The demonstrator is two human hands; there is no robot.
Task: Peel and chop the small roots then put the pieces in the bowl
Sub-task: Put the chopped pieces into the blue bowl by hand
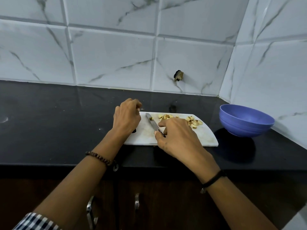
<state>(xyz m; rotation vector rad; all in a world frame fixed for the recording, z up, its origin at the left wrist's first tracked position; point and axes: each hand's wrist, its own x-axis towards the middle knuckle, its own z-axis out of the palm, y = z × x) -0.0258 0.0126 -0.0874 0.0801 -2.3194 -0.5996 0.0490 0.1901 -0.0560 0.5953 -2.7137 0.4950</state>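
Gripping the knife [151, 122] near the top of its dark handle, the right hand [176, 135] lay over the middle of the white cutting board [206, 138], thumb and curled fingers closed round the handle, index finger reaching forward beside the blade. The blade lay low on the board, tip pointing away and to the left, with one small bit [150, 118] touching it near the tip.

The left hand [127, 117] sat at the board's far left corner, knuckles up and fingers curled under. Cannot tell whether it held a root; the palm side was hidden. A small dark thing [134, 130] showed just under the heel of that hand, too hidden to name. The hands were apart, with the knife blade between them.

Chopped root pieces [194, 122], pale yellow with brown skin edges, lay on the far right part of the board. A second small heap [165, 116] lay along the far edge, just beyond the right hand's fingers.

The bowl [245, 123], blue-purple, stood on the black desk [49, 122] to the right of the board, apart from it and near the corner of the tiled wall [113, 55]. Its inside was not in view.

Other things:
- a beaded bracelet [99, 158] on the left wrist
- a black band [213, 179] on the right wrist
- a checked sleeve [36, 221] at bottom left
- metal cabinet handles [137, 200] below the desk edge
- a dark hole [178, 75] in one wall tile
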